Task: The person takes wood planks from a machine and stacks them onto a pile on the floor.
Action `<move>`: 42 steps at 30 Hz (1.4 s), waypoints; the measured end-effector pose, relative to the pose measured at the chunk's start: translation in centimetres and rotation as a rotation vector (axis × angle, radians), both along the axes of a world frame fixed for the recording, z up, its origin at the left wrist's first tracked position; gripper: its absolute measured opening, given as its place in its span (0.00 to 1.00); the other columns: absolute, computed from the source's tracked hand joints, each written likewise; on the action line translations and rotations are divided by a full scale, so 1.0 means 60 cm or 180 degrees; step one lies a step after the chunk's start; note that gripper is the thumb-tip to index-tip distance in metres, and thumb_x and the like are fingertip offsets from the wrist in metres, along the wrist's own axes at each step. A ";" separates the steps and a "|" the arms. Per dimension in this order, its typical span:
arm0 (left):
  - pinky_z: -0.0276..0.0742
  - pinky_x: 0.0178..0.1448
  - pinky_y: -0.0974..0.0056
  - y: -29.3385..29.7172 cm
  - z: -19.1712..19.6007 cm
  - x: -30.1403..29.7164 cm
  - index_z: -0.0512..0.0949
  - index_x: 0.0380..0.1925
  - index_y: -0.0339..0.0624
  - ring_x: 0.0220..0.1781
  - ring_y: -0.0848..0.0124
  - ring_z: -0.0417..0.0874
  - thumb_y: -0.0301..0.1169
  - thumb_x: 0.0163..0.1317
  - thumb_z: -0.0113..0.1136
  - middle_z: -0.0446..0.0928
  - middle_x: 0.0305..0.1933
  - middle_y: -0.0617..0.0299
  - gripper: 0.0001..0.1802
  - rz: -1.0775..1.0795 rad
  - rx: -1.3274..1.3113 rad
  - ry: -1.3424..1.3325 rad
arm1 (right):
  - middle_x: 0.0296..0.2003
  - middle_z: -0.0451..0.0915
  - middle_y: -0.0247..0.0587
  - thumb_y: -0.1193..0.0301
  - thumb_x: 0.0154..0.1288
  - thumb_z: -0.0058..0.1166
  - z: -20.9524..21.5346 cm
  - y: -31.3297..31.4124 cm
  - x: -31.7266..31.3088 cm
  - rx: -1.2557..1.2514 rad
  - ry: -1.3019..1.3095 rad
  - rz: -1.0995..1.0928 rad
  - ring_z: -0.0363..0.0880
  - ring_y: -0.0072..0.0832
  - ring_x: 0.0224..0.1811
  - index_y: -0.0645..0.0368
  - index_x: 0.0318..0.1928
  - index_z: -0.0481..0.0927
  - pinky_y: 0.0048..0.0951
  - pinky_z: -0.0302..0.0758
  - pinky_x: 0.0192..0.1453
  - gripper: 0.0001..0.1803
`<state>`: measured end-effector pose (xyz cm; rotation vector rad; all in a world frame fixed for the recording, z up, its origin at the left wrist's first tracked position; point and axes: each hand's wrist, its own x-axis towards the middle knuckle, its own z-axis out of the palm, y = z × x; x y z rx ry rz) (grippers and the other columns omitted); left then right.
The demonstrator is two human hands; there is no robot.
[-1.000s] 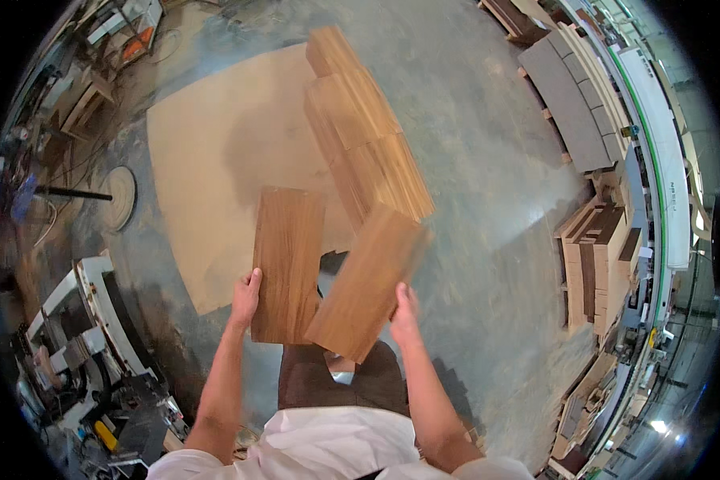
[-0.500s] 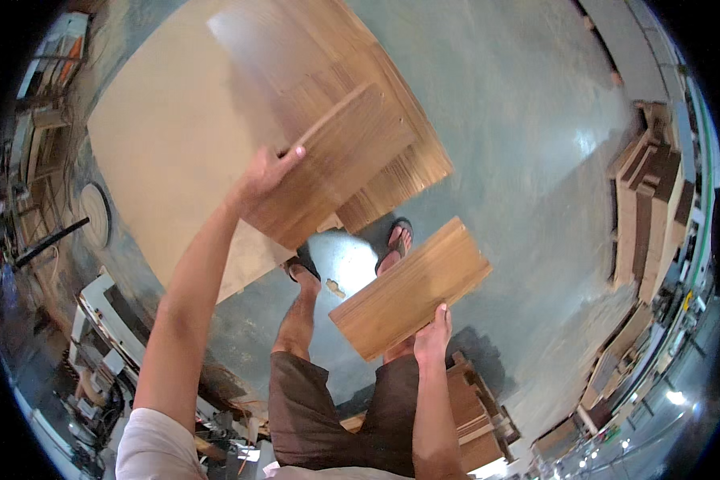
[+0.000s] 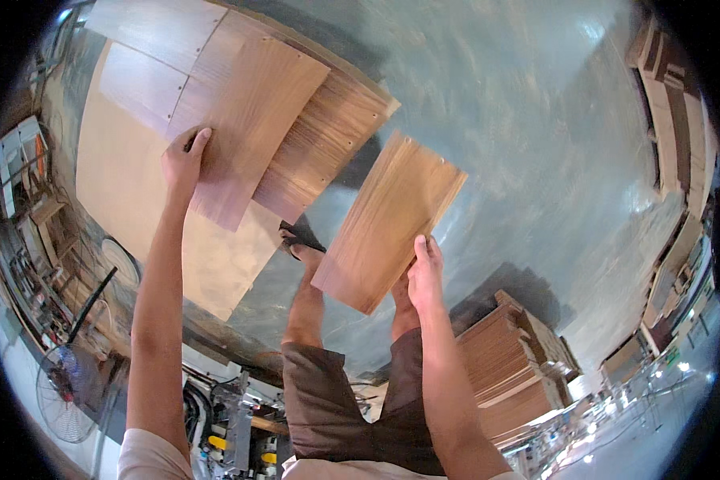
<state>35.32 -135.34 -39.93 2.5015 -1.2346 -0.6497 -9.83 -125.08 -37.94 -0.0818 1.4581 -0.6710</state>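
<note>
My left hand (image 3: 186, 162) grips the near left edge of a brown wood-grain panel (image 3: 252, 120), thumb on top and fingers curled at its edge. That panel lies over or just above several similar wood-grain panels (image 3: 320, 148), which rest on a large pale board (image 3: 112, 172). My right hand (image 3: 426, 268) is closed on the right edge of a smaller wood-grain panel (image 3: 388, 224), thumb on its face and the other fingers largely hidden behind it. This panel hangs tilted in front of my legs, apart from the stack. Small holes show near its far end.
A tall stack of brown boards (image 3: 508, 360) stands close by my right leg. More boards (image 3: 672, 112) lean at the far right. At the lower left are a caged fan (image 3: 68, 392) and a round disc with a black bar (image 3: 120, 262). My sandalled foot (image 3: 300, 244) is beside the pale board.
The left-hand panel has shifted left, over the stacked panels. The right-hand panel has risen and turned steeper. The whole view has swung, bringing the fan and the near board stack further into sight.
</note>
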 end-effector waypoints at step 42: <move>0.75 0.50 0.59 0.292 -0.277 -0.355 0.79 0.44 0.29 0.44 0.62 0.81 0.33 0.61 0.66 0.82 0.44 0.51 0.18 0.1721 -0.0081 0.1250 | 0.71 0.59 0.47 0.34 0.70 0.14 -0.416 -0.228 0.274 -0.0445 -0.1045 -0.1052 0.55 0.45 0.73 0.53 0.73 0.54 0.48 0.51 0.74 0.45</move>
